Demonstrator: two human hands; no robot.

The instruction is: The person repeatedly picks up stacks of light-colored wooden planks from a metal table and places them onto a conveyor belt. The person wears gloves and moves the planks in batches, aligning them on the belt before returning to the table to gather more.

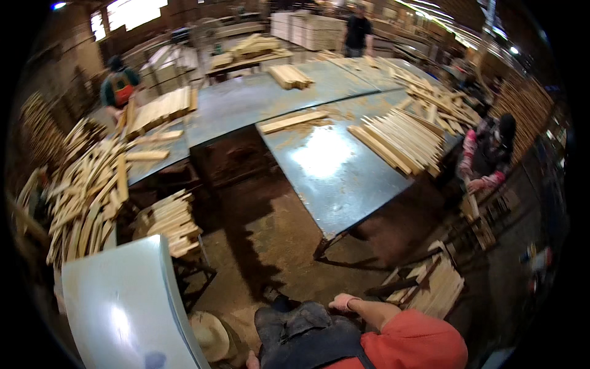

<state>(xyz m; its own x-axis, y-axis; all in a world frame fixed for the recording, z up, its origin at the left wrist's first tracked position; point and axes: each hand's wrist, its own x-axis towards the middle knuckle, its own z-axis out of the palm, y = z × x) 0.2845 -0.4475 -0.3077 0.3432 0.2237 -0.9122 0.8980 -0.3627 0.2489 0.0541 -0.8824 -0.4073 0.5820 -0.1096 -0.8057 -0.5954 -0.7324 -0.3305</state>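
My right hand (343,302), in a pale pink glove, is held in front of my dark apron (301,332) at waist height. No object shows in it, but its fingers are too small and blurred to read. Only a bit of my left hand (252,361) shows at the lower edge, by the apron's left side; its fingers are hidden. Nearest to the right hand lies a low stack of wooden boards (437,288). On the left, close to my left hand, are a round pale stool top (210,336) and a large, light metal surface (117,295).
A metal-topped table (332,178) ahead carries a row of wooden slats (399,141); its near corner juts toward me. Loose sticks (92,190) heap up at left, beside a stand of slats (175,224). Co-workers stand at left (120,83), right (491,150) and far back (357,31).
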